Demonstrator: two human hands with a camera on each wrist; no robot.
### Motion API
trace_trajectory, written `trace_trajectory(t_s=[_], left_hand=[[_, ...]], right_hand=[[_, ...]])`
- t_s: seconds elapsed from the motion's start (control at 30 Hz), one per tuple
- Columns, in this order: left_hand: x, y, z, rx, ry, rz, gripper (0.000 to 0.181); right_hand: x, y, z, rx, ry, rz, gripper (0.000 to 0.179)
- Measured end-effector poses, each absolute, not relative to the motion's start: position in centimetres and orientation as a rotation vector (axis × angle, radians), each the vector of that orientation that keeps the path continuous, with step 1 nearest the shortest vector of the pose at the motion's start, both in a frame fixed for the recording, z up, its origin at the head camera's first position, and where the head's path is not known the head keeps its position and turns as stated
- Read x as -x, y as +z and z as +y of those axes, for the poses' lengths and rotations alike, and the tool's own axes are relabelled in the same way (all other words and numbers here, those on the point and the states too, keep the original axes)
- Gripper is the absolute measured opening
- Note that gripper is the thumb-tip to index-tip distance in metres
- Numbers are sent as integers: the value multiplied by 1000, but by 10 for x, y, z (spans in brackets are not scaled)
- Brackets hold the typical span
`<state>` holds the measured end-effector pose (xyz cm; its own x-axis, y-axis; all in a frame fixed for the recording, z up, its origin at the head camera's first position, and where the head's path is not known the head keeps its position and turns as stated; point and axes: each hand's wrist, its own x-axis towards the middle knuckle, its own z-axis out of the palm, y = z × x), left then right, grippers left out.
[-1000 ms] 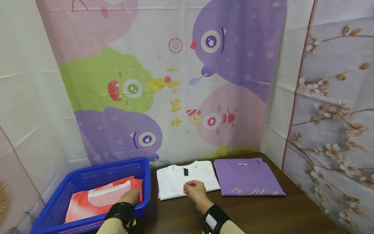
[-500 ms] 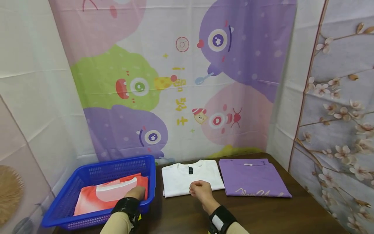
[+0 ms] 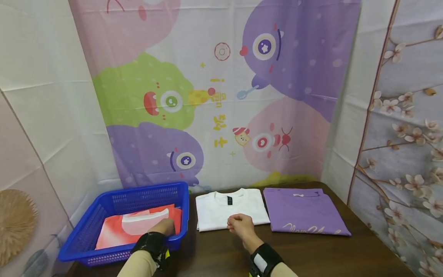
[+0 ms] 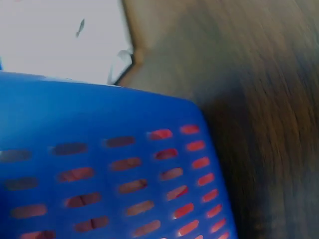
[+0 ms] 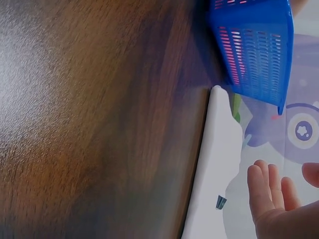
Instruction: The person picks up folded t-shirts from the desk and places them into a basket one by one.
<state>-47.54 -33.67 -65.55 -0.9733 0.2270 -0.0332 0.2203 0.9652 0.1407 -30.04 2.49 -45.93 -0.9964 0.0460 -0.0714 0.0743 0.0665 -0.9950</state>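
Note:
My left hand [image 3: 165,226] reaches over the front right corner of a blue plastic basket [image 3: 64,251], down onto a folded red and pink shirt [image 3: 110,232] inside. Its fingers are hidden behind the back of the hand, and I cannot tell whether they grip the shirt. In the left wrist view the perforated basket wall [image 4: 99,107] covers most of that hand. My right hand [image 3: 241,227] hovers by the front edge of a folded white T-shirt [image 3: 211,215], fingers loosely bent. Nothing is held in the right hand [image 5: 276,209] in the right wrist view.
A folded purple T-shirt [image 3: 297,211] lies to the right of the white one on the dark wooden table [image 3: 332,257]. Behind the table hangs a cartoon-printed cloth [image 3: 204,115]. A flower-patterned sheet [image 3: 408,154] hangs on the right side.
The head view has turned a little left, so the basket and shirts appear farther right. Both hands keep nearly the same places relative to the basket and the white T-shirt.

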Motion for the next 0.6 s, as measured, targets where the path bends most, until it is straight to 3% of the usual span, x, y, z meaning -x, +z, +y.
trace_trajectory(t_s=[0.07, 0.2, 0.3, 0.47, 0.6], left_hand=[[443, -613, -321, -338, 304, 3068, 27], [350, -490, -272, -393, 566, 3117, 29], [310, -437, -244, -366, 765, 3204, 26], [294, -415, -212, -238, 963, 3410, 11], [281, -408, -180, -327, 1151, 3523, 11]], right_hand=[[301, -461, 24, -127, -2126, 2281, 23], [302, -463, 24, -131, -2128, 2277, 22], [303, -464, 23, -132, -2134, 2270, 23], [302, -466, 24, -153, -2142, 2260, 23], [301, -468, 27, -218, -2163, 2230, 24]])
